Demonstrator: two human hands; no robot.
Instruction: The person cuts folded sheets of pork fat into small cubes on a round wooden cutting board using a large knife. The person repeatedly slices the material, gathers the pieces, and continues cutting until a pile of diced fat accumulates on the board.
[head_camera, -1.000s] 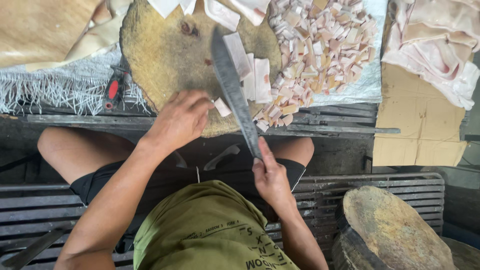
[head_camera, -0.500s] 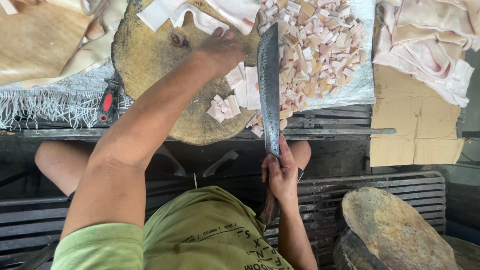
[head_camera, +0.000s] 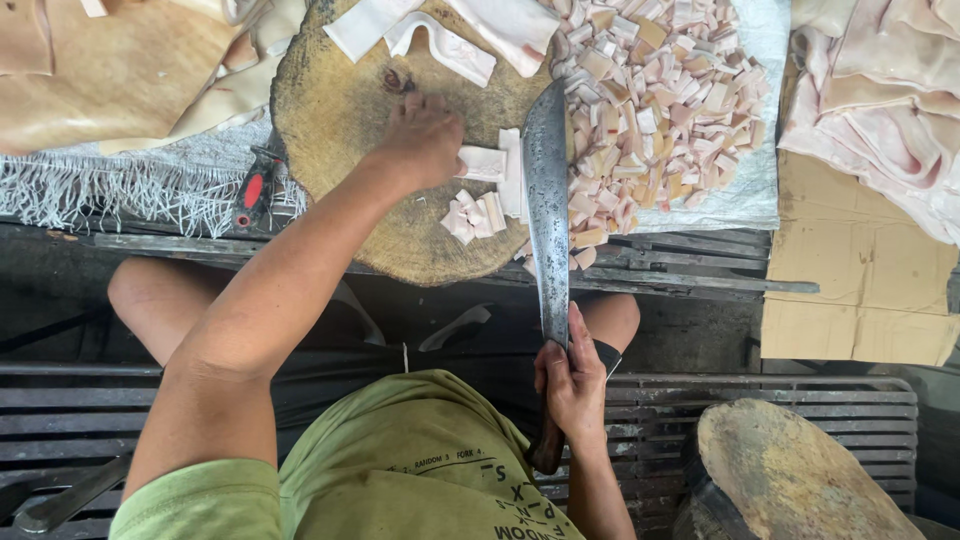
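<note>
Pale strip of fatty skin (head_camera: 485, 163) lies flat on the round wooden chopping block (head_camera: 340, 120), long axis crosswise, its right end meeting the cleaver (head_camera: 547, 200). Left hand (head_camera: 420, 140) is nearer, fingers curled down pinning the strip's left end. Right hand (head_camera: 572, 385), well back by the lap, is wrapped tight round the dark handle; blade runs lengthwise away from the body. Cut squares (head_camera: 475, 215) sit just nearer; heap of cut pieces (head_camera: 660, 110) crowds the right; bare wood to the left.

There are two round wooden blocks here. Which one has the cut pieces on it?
The round chopping block at the top, under the left hand and the cleaver. The other block, at the lower right, is bare.
</note>
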